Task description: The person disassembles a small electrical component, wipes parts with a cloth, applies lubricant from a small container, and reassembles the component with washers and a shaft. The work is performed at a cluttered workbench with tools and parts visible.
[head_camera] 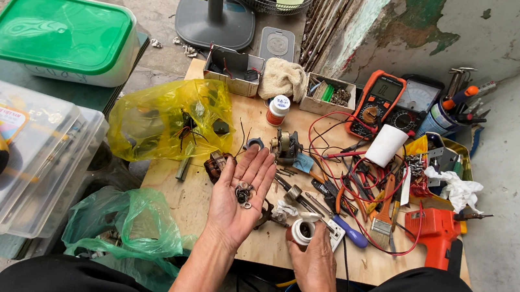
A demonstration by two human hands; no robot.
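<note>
Dark metal rings [243, 193], small washers by the look of them, lie in a loose heap in the hollow of the left hand [238, 196]; how many there are cannot be made out. That hand is held flat and open, palm up, fingers stretched toward the far side of the wooden board [201, 208], and it hovers over the board's near left part. The right hand [312, 258] is closed around a small white jar [302, 230], thumb side up, with the jar's dark mouth tilted toward the left hand; most of the jar's body is hidden by the fingers. This hand sits at the board's near edge, just right of the left wrist.

Just beyond the left fingertips stand a small motor part [286, 146] and a dark ring [254, 143]. Beside the right hand lies a screwdriver with a blue handle [349, 230], touching a tangle of red wires [361, 177] that covers much of the right half. An orange drill [436, 231] lies at the right edge, partly cut by a dark trouser leg. A yellow plastic bag [171, 123] hides its contents at the left, and a green bag [127, 225] hangs off the near left corner. Bare wood shows only around the left hand and along the near edge.
</note>
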